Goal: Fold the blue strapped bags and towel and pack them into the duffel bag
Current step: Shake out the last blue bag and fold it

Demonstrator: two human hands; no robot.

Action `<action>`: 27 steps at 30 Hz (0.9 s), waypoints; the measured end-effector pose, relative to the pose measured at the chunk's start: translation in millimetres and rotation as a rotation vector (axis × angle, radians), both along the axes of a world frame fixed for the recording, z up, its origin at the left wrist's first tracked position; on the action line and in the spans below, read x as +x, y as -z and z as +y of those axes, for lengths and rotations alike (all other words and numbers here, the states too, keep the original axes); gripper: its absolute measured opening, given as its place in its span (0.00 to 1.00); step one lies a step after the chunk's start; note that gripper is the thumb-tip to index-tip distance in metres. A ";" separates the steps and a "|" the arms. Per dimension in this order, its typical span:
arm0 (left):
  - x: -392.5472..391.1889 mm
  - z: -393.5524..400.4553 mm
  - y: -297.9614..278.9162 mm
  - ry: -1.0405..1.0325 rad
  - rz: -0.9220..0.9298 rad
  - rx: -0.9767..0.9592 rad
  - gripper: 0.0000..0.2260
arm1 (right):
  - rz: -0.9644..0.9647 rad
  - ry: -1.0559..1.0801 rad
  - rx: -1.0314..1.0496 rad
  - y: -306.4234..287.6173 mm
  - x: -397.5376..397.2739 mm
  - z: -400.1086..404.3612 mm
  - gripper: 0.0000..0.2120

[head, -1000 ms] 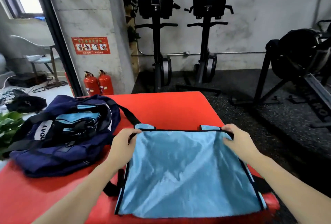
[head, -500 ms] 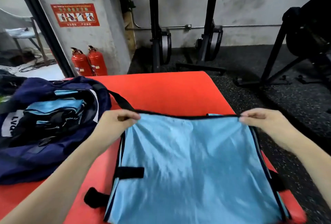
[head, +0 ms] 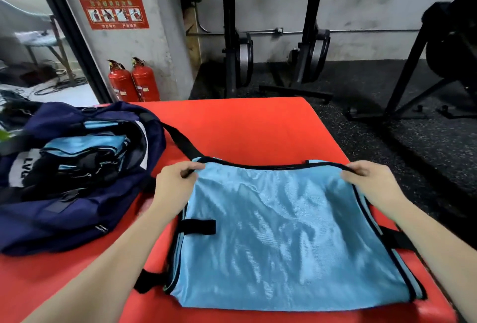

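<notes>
A: Since a second ago both hands have lifted the far edge of the shiny light-blue black-trimmed strapped bag (head: 284, 235) and drawn it nearer, and the view has dipped lower.

B: Grips? The left hand (head: 175, 185) pinches the far left corner, the right hand (head: 371, 180) pinches the far right one, fingers curled over the black trim.

A: The bag lies flat on the red padded mat (head: 245, 129), near its right edge.

B: Left of it sits the open navy duffel bag (head: 64, 206), blue folded pieces inside.

A: Beyond, speckled black floor, two red fire extinguishers (head: 134, 82) by a concrete pillar, black exercise machines (head: 309, 38) against the wall.
</notes>
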State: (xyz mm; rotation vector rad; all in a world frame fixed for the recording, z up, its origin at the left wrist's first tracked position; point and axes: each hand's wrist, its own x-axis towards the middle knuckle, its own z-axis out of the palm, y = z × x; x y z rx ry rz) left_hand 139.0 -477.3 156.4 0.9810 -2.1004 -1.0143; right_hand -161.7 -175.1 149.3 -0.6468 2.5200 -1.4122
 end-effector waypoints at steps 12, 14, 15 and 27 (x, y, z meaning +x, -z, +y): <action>3.2 10.0 -23.6 0.090 -0.276 -0.262 0.20 | 0.391 -0.020 0.386 -11.9 20.1 -27.8 0.28; 2.6 46.1 -22.1 0.174 -0.228 -0.306 0.18 | 0.469 -0.160 0.395 -7.8 32.6 -27.5 0.25; 3.0 68.6 -18.1 0.241 -0.194 -0.283 0.17 | 0.470 -0.252 0.388 -3.0 38.4 -26.4 0.25; 61.2 78.6 34.2 0.075 -0.584 -0.301 0.37 | 0.552 -0.539 0.579 28.3 75.4 -2.0 0.40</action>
